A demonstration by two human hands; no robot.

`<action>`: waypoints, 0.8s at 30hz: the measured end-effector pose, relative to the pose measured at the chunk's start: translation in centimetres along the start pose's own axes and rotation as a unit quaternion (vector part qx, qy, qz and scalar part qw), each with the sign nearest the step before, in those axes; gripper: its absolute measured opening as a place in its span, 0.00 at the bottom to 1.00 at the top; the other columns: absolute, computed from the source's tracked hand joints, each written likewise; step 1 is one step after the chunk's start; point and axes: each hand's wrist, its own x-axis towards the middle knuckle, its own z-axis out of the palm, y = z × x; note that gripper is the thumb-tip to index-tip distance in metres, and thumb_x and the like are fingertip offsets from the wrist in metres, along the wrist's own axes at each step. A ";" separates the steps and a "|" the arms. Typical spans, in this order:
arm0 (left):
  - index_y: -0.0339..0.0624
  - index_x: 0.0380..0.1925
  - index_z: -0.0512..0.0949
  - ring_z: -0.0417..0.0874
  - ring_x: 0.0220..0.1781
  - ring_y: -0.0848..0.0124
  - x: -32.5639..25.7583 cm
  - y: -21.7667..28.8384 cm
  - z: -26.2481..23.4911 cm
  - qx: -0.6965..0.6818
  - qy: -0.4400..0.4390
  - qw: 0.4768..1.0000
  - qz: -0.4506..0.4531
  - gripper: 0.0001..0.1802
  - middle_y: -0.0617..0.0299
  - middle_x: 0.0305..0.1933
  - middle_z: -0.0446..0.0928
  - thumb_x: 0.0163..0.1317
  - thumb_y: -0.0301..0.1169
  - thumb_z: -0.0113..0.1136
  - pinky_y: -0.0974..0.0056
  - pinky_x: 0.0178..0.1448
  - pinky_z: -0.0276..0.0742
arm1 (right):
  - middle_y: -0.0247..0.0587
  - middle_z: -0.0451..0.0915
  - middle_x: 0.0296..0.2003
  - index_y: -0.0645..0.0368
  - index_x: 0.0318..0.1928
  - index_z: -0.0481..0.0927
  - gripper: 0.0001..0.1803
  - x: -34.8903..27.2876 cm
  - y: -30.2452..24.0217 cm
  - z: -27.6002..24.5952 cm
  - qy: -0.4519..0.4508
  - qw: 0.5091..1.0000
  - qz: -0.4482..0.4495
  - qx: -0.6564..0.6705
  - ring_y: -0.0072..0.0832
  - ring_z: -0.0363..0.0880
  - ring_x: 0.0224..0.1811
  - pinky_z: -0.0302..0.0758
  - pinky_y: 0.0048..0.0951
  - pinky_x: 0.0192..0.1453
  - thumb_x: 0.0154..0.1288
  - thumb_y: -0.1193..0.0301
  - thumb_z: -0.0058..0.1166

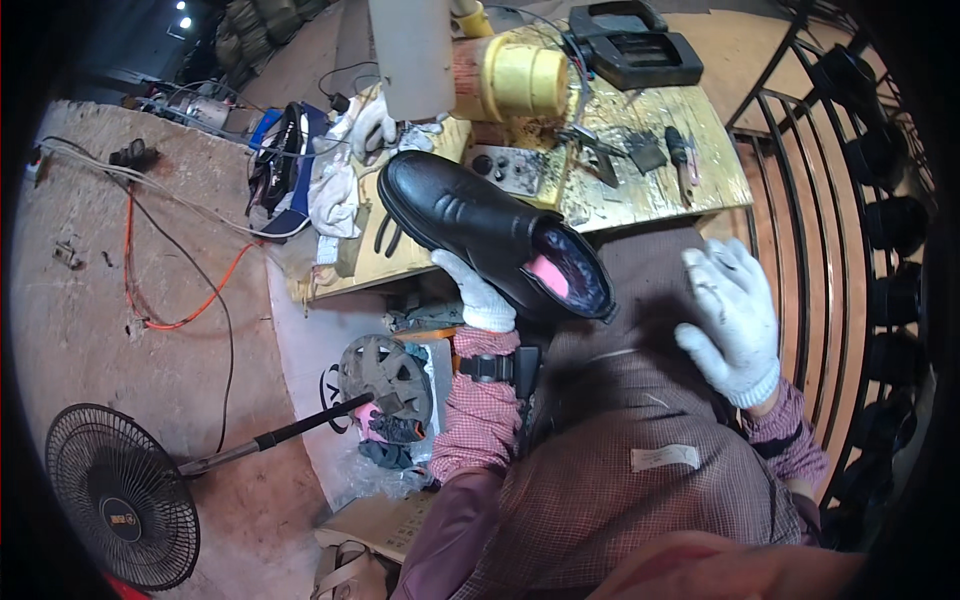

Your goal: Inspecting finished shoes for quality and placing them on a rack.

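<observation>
left hand point(478, 295), in a white knit glove, clamped on the underside of a black leather shoe point(490, 232), held up in the air between lap and worktop point(640, 190). shoe tilted, toe toward the upper left, opening toward the lower right, pink lining showing inside. toe end hanging over the front edge of the worktop, heel end over the checked apron point(620, 480).

right hand point(732, 318), also white-gloved, released and spread, fingers splayed, grasping nothing, hovering over the lap well apart from the shoe and just in front of the worktop's right corner.

on the glue-stained yellow worktop: a yellow cylinder point(512, 78) lying on its side behind the shoe, a grey upright post point(412, 55) beside it, a small grey control box point(507, 168) with knobs just behind the shoe's middle, a screwdriver point(682, 155) toward the right, a black plastic tray point(635, 45) at the far edge, white rags point(345, 165) at the left end.

down on the floor to the left: a black standing fan point(120, 495), an orange cable point(160, 270), a round grey wheel-like part point(385, 375) close under the left forearm. along the right: a curved metal rack point(850, 200) bearing dark shoes.
</observation>
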 end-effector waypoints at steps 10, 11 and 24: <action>0.49 0.81 0.65 0.72 0.75 0.57 10.6 2.5 -3.9 0.005 -0.009 0.999 0.044 0.52 0.59 0.78 0.71 0.73 0.77 0.43 0.52 0.85 0.63 | 0.55 0.81 0.66 0.67 0.67 0.80 0.31 -6.5 2.1 1.7 -0.027 0.980 0.187 -0.059 0.56 0.76 0.72 0.66 0.55 0.80 0.79 0.52 0.56; 0.48 0.81 0.65 0.71 0.76 0.57 10.7 2.5 -3.8 -0.080 -0.039 0.996 -0.002 0.51 0.59 0.78 0.72 0.74 0.76 0.41 0.50 0.85 0.61 | 0.56 0.81 0.66 0.66 0.67 0.80 0.31 -6.8 2.3 1.9 -0.028 0.980 0.187 -0.067 0.56 0.76 0.71 0.66 0.55 0.79 0.79 0.52 0.56; 0.38 0.76 0.66 0.75 0.76 0.52 9.0 2.9 3.4 -0.285 -0.305 0.883 -0.214 0.34 0.48 0.72 0.75 0.83 0.52 0.46 0.43 0.83 0.69 | 0.56 0.82 0.64 0.65 0.65 0.82 0.29 -3.9 2.5 2.6 -0.052 0.988 0.137 -0.041 0.57 0.76 0.69 0.65 0.57 0.80 0.78 0.53 0.55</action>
